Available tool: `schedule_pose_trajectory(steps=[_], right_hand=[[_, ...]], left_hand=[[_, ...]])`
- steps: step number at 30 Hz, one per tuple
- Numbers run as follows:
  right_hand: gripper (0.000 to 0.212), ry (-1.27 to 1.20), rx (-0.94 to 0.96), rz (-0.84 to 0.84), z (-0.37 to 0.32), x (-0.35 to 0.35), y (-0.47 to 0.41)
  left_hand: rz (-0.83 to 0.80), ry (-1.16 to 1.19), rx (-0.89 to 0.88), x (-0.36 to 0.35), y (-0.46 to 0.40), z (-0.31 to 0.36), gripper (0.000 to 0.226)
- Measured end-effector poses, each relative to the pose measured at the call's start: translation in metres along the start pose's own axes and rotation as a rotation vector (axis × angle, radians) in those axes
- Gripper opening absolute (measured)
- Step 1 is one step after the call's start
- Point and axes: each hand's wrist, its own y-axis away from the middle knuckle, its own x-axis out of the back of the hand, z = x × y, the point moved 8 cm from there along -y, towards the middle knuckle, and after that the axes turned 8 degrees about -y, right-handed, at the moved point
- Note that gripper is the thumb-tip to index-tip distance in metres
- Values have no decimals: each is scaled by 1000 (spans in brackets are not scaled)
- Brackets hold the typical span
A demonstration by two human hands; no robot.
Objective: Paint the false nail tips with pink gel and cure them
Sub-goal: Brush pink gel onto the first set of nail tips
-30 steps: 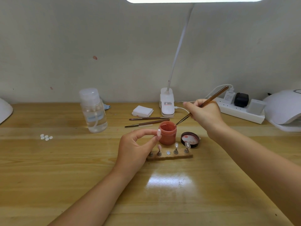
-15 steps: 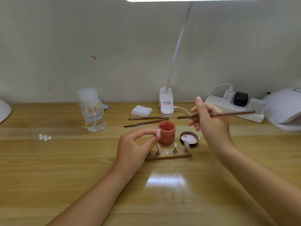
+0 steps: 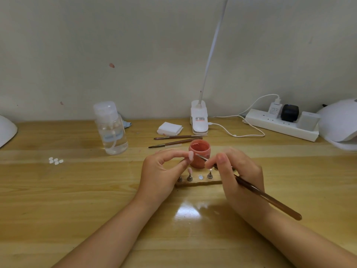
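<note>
Head view: at a wooden table (image 3: 77,200), the left hand (image 3: 162,171) pinches a false nail tip (image 3: 190,156) beside the pink gel pot (image 3: 200,151) while the right hand (image 3: 237,171) grips the brush (image 3: 266,198), bristles nearly touching; an overloaded stroke could flood gel onto fingertips.

gel pot (image 3: 199,154): salmon pink, inside and out
held nail tip (image 3: 190,156): pale pink
brush (image 3: 266,198): glossy brown handle
spare brushes (image 3: 176,139): brown
holder strip (image 3: 199,183): tan wood
loose tips (image 3: 55,161): white
bottle (image 3: 111,128): clear, label possibly pale blue
table (image 3: 77,190): honey wood grain
power strip (image 3: 280,127): white, with a black plug
</note>
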Motion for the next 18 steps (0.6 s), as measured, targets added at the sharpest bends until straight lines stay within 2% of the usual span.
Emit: schedule_pose_trajectory(steps=[6, 18], right_hand=[[43, 62, 51, -13, -1, -5, 1], [55, 49, 58, 12, -2, -1, 5]], left_hand=[[10, 15, 8, 0, 0, 0, 23], [18, 25, 47, 2, 0, -2, 21]])
